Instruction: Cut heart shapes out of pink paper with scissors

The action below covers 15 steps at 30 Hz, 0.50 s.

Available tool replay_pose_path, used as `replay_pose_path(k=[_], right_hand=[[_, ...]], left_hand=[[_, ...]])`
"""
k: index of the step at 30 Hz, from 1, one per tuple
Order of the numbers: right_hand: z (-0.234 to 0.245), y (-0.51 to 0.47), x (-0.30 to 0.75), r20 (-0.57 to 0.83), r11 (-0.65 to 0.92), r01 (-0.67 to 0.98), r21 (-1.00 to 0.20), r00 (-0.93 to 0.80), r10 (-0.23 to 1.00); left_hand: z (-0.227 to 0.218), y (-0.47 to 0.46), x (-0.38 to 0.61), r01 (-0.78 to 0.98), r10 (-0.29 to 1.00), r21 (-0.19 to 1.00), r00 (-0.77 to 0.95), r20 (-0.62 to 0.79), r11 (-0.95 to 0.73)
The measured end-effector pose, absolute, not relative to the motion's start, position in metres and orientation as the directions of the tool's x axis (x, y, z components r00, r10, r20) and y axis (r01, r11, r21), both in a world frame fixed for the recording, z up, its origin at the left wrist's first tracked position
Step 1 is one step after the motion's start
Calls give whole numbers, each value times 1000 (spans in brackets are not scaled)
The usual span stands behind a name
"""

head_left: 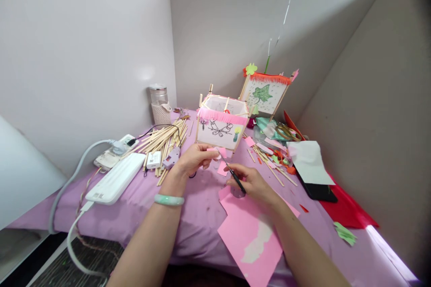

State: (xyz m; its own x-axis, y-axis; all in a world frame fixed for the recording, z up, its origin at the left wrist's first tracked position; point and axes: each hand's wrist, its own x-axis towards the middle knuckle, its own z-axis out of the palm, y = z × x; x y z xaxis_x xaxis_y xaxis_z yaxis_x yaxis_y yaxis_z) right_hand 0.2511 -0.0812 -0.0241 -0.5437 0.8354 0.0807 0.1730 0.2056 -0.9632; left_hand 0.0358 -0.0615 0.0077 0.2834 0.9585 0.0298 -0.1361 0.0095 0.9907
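My left hand [195, 158], with a green bangle on the wrist, pinches a small pink paper piece [220, 152] just in front of a paper lantern [220, 126] with pink fringe and a butterfly drawing. My right hand [253, 182] is closed on small black scissors [235, 176], whose blades point up toward that pink piece. A small pink scrap [222, 169] lies on the purple cloth between the hands. A large pink paper sheet [251, 233] lies under my right forearm.
A second lantern [267, 92] with orange fringe and a green leaf stands behind. Wooden sticks [164, 138] lie in a heap at left, beside a white power strip [116, 177] and cables. Paper scraps, red sheets [346, 213] and a white sheet [308, 161] sit at right. Grey partitions enclose the table.
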Motion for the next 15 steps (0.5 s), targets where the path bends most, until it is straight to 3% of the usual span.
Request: replay_pose_path(k=[15], right_hand=[[-23, -85, 240, 72, 122, 62, -991, -525, 848]], left_hand=[[10, -64, 42, -334, 929, 937, 368, 35, 97]])
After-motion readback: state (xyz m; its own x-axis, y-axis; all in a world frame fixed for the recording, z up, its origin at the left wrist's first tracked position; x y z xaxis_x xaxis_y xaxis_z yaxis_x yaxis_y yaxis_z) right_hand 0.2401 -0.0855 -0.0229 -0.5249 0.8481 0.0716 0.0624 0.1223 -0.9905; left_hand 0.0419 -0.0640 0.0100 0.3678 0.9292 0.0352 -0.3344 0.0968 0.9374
